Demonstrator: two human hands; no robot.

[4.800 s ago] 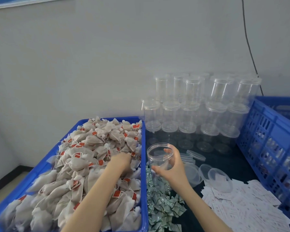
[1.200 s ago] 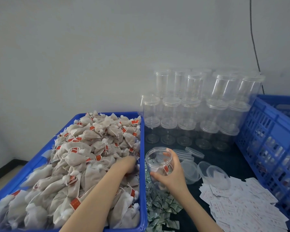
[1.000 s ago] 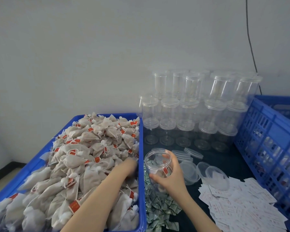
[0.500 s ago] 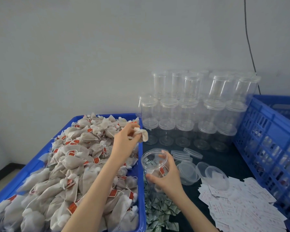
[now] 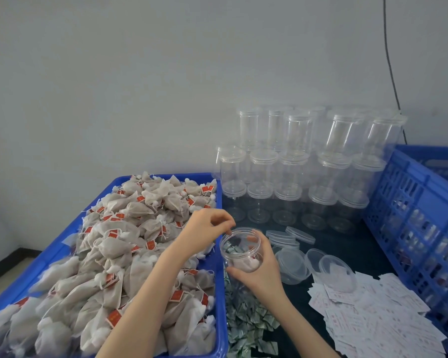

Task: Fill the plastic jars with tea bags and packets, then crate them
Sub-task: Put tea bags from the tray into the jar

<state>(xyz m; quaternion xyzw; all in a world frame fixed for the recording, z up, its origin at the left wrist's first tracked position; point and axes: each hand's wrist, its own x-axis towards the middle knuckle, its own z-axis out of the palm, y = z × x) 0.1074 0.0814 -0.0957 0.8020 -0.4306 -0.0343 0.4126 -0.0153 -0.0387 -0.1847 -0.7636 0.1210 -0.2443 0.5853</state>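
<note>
Right hand wraps the open clear plastic jar from its 4 o'clock side, thumb across the near wall, fingers round the far side. Jar sits upright, mouth up, lid off, over the dark tabletop just right of the blue plastic tray. White tea bags lie in the jar bottom.

Left hand hangs over the jar rim at its 10 o'clock, fingers curled down with tips bunched at the mouth. Can't tell if anything is pinched between them.

Tray is heaped with beige mesh tea bags with red tags. At the jar's 6 o'clock, a pile of small green-and-white packets on the tabletop. At 4 o'clock, a spread of white-and-pink flat sachets. At 3 o'clock, loose clear round lids, some overlapping.

At 12 to 1 o'clock, stacked empty clear lidded jars against the grey wall, three tiers high. Blue slatted plastic crate at far 3 o'clock, filled jars dimly visible through the slats.
</note>
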